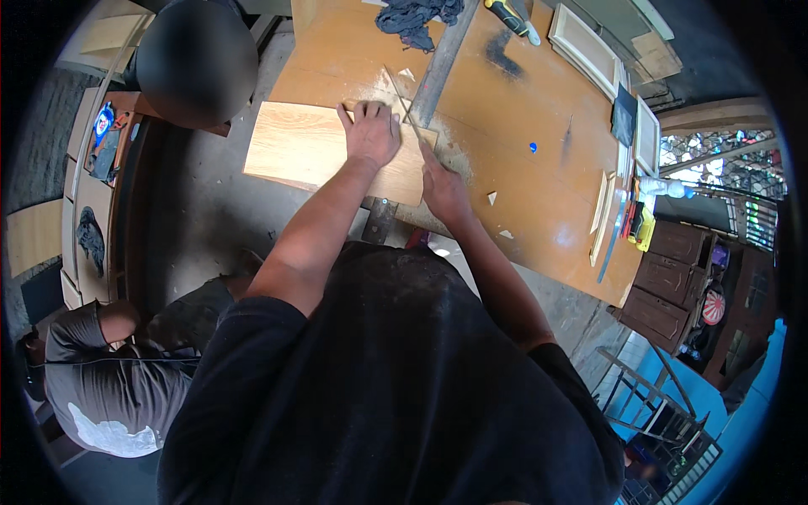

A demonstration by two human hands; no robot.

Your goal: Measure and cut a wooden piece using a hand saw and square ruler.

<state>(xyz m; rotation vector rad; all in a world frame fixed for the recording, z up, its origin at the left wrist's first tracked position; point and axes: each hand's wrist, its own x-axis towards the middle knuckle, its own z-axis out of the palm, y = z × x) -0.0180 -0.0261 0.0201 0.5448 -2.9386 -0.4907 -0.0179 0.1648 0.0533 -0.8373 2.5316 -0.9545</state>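
Observation:
A pale wood-grain board [290,139] lies at the front of the orange worktable [539,210]. My left hand [374,135] rests on it, fingers spread and pressed against the top. My right hand [442,185] is closed on the handle end of a thin saw [396,88], whose blade runs forward beside my left hand at the board's right part. The handle is mostly hidden in my fingers. Pale sawdust surrounds the blade, and small wooden offcuts [492,199] lie to the right. A grey metal bar [438,76] extends behind the saw.
Dark cloths [412,21], a yellow-black tool [513,21], a blue cap [533,148], wooden frames [581,46] and strips [602,219] are on the table. A co-worker [114,387] is at lower left beside a long bench [80,244]. Brown cabinets [665,278] stand at right.

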